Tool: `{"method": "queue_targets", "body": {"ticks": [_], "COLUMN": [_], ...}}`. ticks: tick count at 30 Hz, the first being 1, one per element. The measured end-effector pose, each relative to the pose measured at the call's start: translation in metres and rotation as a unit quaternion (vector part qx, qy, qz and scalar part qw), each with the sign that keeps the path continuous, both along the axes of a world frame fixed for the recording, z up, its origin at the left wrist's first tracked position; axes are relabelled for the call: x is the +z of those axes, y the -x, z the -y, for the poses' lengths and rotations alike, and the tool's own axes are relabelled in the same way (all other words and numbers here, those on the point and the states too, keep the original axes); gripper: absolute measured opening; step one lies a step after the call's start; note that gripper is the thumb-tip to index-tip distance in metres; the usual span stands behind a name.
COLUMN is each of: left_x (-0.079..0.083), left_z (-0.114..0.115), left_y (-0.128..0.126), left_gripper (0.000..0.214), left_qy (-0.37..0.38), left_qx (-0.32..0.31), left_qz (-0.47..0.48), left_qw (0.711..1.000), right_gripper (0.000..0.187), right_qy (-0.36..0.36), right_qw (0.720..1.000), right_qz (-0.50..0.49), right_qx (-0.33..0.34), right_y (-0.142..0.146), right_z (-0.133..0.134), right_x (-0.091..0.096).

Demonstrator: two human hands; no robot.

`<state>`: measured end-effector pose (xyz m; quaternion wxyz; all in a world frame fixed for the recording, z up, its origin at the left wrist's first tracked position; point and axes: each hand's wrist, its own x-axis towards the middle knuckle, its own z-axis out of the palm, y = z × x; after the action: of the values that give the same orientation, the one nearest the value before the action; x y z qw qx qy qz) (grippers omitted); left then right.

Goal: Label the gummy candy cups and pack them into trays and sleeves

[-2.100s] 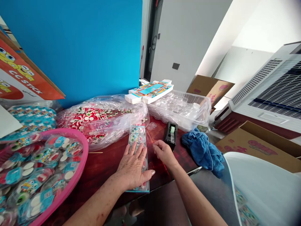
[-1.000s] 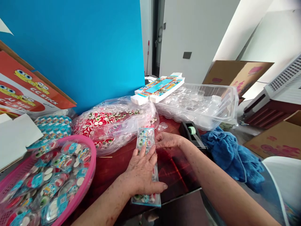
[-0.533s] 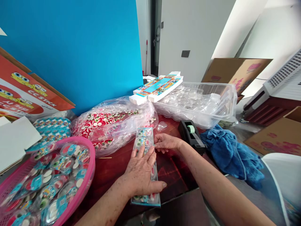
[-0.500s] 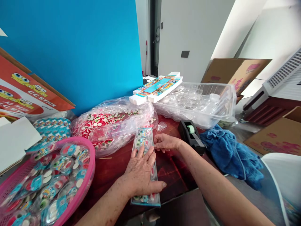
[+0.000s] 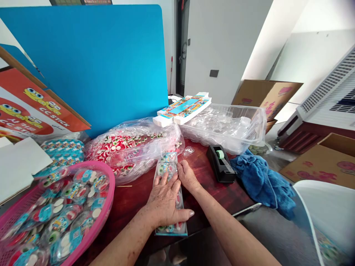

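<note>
A long clear plastic pack of eyeball-print candies lies lengthwise on the dark red table. My left hand lies flat on its middle, fingers spread, pinning it down. My right hand rests against the pack's right edge, fingers pressed along the side near its far half. The pack's near end pokes out under my left palm. A black tape dispenser with green tape stands just right of my right hand.
A pink basket of round candy packs sits at the left. Behind the pack lies a plastic bag of loose candies, a clear tub of plastic shells, a flat printed carton. A blue cloth lies right.
My right hand has drawn in from the pack's far right edge to lie alongside its right side, closer to my left hand. My left hand stays pressed on the pack.
</note>
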<state>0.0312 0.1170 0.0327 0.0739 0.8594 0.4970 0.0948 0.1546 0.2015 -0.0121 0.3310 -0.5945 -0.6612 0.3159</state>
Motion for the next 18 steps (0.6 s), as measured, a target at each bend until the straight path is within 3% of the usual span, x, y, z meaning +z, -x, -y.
{"method": "queue_targets", "body": {"ticks": [3,6,8,11,14,16,18], "left_x": [-0.001,-0.003,-0.005,-0.007,-0.003,-0.001,-0.002], "left_z": [0.000,0.002,0.004,0.011,0.022,0.029,0.035], "left_y": [0.003,0.011,0.017,0.027,0.035,0.040,0.045], "left_gripper": [0.087,0.070,0.056,0.042,0.052,0.075,0.084], "left_qy": [-0.019,-0.046,-0.064,-0.073,-0.030,0.006,0.024], "left_qx": [-0.001,-0.016,-0.045,-0.121,-0.171,-0.177,-0.170], "left_qz": [0.018,0.049,0.067,0.084,0.080,0.065,0.056], "left_qw": [1.000,0.998,0.995,0.986,0.982,0.982,0.984], "right_gripper": [0.020,0.009,0.006,0.011,0.019,0.019,0.023], "right_qy": [0.005,0.021,0.015,-0.016,-0.009,0.034,0.069], "right_qw": [1.000,0.996,0.990,0.972,0.946,0.943,0.946], "right_qz": [0.026,0.086,0.134,0.191,0.218,0.209,0.182], "right_qx": [0.003,-0.006,-0.038,-0.139,-0.241,-0.258,-0.257], "right_y": [0.006,-0.001,-0.017,-0.060,-0.111,-0.136,-0.151], "right_z": [0.007,0.020,0.031,0.040,0.032,0.020,0.008], "right_x": [-0.004,0.004,0.016,0.042,0.057,0.055,0.047]}}
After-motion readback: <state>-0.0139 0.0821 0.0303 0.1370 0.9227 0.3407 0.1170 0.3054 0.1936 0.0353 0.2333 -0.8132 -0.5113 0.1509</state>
